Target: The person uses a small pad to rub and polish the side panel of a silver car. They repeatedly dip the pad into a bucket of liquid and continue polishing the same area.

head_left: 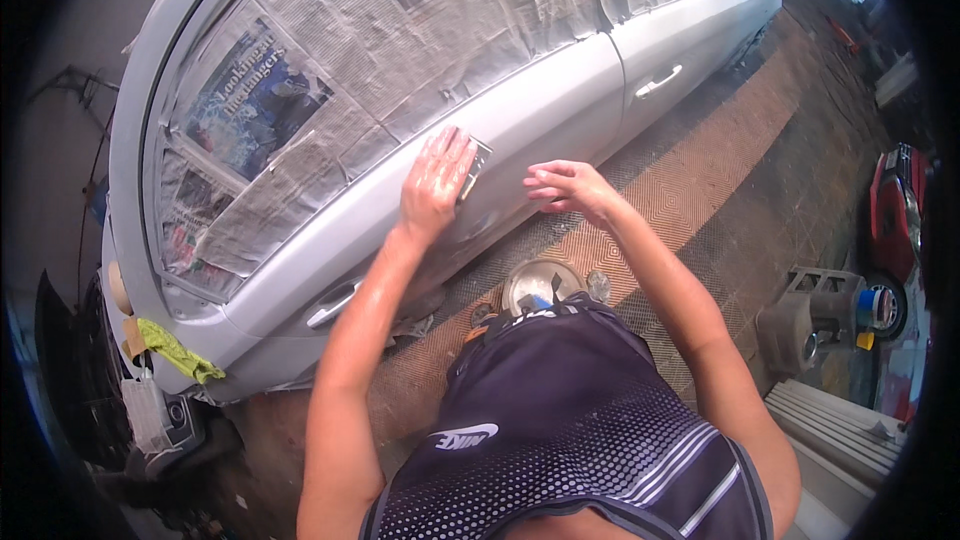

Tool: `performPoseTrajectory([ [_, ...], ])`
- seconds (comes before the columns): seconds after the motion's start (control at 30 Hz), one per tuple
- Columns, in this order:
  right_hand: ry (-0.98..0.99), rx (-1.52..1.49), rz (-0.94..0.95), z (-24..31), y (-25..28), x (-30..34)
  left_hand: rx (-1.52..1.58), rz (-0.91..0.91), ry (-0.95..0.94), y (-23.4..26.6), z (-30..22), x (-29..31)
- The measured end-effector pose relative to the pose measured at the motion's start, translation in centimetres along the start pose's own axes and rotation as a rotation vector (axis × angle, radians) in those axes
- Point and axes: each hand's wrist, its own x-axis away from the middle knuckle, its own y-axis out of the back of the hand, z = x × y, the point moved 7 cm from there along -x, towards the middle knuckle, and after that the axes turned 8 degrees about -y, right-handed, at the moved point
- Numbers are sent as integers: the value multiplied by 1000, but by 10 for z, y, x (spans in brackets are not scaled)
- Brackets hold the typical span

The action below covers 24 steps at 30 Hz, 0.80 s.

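My left hand (pixel 436 183) lies over a flat dark rectangular pad (pixel 478 169), like a sanding pad, and presses it to the upper part of the silver-grey car door (pixel 545 100). The back of that hand looks wet. The fingers cover most of the pad, and only its right edge shows. To the right, my right hand (pixel 568 188) hangs in the air away from the door, holding nothing, its fingers loosely curved and apart. Newspaper (pixel 390 60) masks the side windows just above the door.
A pale round basin (pixel 545 278) with something blue in it stands low by my body. A yellow-green cloth (pixel 178 350) hangs at the car's left end. To the right are a grey plastic car part (pixel 808 315), a red vehicle (pixel 897 205) and ridged pale panels (pixel 835 430).
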Motion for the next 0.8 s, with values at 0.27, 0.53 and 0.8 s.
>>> performPoseTrajectory([
  [0.27,5,864,-811,-154,297,70,-130,234,-22,27,42,59],
  [0.53,284,611,-798,-46,274,117,-162,159,-45,-44,31,-18],
  [0.8,347,574,-929,-103,318,221,-184,370,112,80,66,138],
])
